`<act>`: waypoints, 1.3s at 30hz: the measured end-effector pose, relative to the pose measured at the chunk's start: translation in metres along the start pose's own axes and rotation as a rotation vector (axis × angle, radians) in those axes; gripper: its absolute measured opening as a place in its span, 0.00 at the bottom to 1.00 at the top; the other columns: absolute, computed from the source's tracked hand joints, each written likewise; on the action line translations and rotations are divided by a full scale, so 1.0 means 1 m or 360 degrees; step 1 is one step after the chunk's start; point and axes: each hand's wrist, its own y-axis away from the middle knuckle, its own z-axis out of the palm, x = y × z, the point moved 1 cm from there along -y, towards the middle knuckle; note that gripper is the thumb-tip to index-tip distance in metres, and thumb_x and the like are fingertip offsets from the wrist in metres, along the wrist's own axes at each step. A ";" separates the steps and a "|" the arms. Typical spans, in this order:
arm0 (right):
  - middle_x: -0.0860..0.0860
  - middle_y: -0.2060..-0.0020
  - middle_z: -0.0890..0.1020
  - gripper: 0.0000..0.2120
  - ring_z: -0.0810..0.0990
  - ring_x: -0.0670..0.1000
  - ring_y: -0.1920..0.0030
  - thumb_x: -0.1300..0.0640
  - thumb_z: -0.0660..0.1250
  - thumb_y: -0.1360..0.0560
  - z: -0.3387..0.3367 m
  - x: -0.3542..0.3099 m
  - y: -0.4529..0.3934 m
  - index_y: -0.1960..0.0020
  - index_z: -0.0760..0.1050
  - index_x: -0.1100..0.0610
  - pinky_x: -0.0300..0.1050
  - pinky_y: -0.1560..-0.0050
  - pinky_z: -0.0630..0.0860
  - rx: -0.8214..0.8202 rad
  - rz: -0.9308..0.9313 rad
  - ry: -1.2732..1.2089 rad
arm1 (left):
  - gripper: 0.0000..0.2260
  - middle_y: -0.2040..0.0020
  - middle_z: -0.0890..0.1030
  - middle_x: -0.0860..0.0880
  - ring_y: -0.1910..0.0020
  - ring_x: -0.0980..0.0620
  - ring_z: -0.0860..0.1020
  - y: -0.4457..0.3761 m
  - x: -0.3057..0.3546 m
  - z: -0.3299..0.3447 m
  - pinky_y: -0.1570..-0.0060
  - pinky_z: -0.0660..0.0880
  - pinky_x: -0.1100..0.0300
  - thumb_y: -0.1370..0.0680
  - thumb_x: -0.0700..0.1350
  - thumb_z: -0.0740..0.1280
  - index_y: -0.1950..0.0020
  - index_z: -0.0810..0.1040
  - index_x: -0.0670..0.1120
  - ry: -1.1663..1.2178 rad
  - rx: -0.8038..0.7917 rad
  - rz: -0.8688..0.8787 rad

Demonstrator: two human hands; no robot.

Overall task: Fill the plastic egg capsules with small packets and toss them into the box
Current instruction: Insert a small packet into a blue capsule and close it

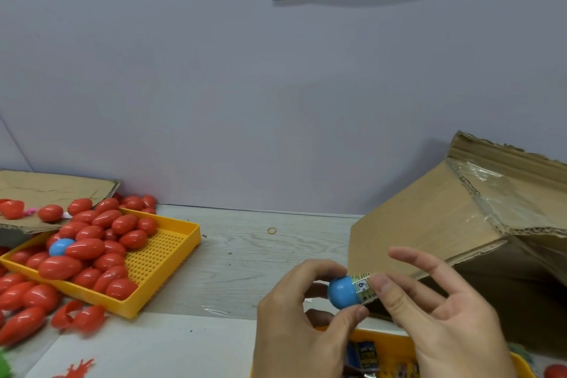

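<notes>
My left hand [300, 313] grips a blue egg capsule half [343, 291] between thumb and fingers, low in the middle of the view. A small printed packet [363, 285] sticks out of its open end. My right hand [429, 310] pinches the packet's outer end with thumb and forefinger, its other fingers spread. The cardboard box [445, 224] stands right behind the hands, its flaps open toward the right. Beneath my hands sits a yellow tray [386, 337] holding several dark packets.
A yellow perforated tray [171, 252] at the left holds several red egg capsules [89, 247] and one blue capsule [59, 247]. More red capsules and open halves lie around it. A flat cardboard piece [46, 190] lies behind. A rubber band [271, 230] rests mid-table.
</notes>
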 end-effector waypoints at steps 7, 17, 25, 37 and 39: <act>0.54 0.66 0.87 0.24 0.86 0.47 0.65 0.58 0.76 0.49 0.000 0.001 0.000 0.53 0.81 0.49 0.44 0.58 0.74 -0.0019 0.0032 0.0021 | 0.25 0.56 0.81 0.61 0.55 0.58 0.81 0.001 -0.001 0.000 0.67 0.78 0.64 0.37 0.35 0.81 0.54 0.80 0.62 -0.0017 0.0003 0.0027; 0.54 0.66 0.86 0.23 0.86 0.49 0.64 0.58 0.76 0.48 0.002 0.004 0.001 0.53 0.81 0.51 0.47 0.56 0.76 -0.0072 -0.0049 0.0057 | 0.25 0.56 0.81 0.60 0.54 0.59 0.80 0.000 0.000 -0.001 0.68 0.76 0.67 0.37 0.34 0.80 0.54 0.81 0.63 -0.0007 0.0016 0.0056; 0.52 0.63 0.87 0.16 0.83 0.53 0.60 0.71 0.74 0.35 -0.005 0.010 0.000 0.54 0.81 0.54 0.37 0.64 0.79 -0.0147 -0.0279 0.0169 | 0.21 0.56 0.81 0.59 0.54 0.58 0.81 0.001 0.005 0.000 0.68 0.78 0.66 0.34 0.37 0.79 0.55 0.82 0.63 0.0012 0.0094 0.0032; 0.37 0.53 0.83 0.40 0.80 0.43 0.53 0.74 0.77 0.39 0.002 0.024 0.000 0.49 0.75 0.30 0.40 0.68 0.76 -0.0175 -0.0582 0.0590 | 0.11 0.61 0.85 0.52 0.59 0.55 0.84 0.000 0.008 -0.001 0.68 0.77 0.70 0.34 0.37 0.79 0.59 0.84 0.51 0.0263 0.0147 -0.0221; 0.34 0.51 0.81 0.42 0.79 0.42 0.52 0.71 0.79 0.40 0.004 0.025 0.002 0.45 0.72 0.29 0.39 0.67 0.75 -0.0158 -0.0659 0.0694 | 0.11 0.61 0.86 0.51 0.60 0.55 0.84 0.000 0.009 -0.001 0.69 0.76 0.70 0.34 0.37 0.79 0.59 0.84 0.51 0.0293 0.0146 -0.0252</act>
